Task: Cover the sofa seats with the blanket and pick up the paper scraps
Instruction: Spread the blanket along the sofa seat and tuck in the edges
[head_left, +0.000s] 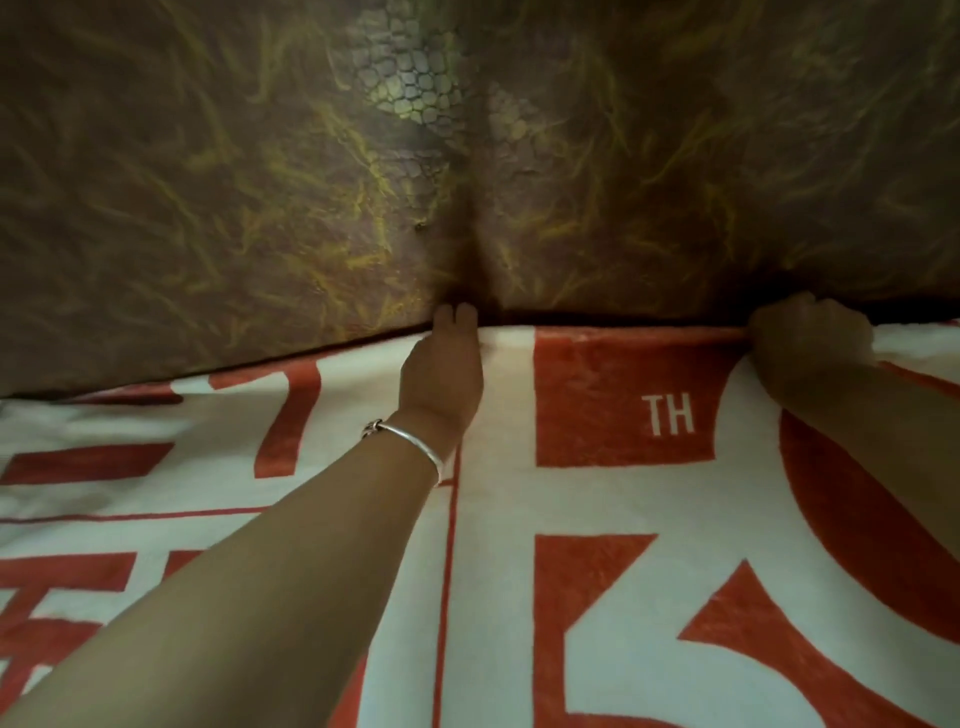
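A white blanket (498, 519) with large red-orange shapes and the letters "TH" lies spread over the sofa seats and fills the lower half of the view. Its far edge runs along the crease under the brown, yellow-streaked sofa backrest (260, 182). My left hand (441, 374), with a silver bangle on the wrist, lies flat on the blanket with its fingertips pushed into that crease, at the gap between two back cushions. My right hand (810, 332) is curled at the crease farther right, its fingers bunched on the blanket's edge. No paper scraps are in view.
The backrest rises close in front and fills the upper half of the view. A dark vertical seam (475, 249) splits it into two cushions. A dark gap (597, 317) shows between backrest and seat.
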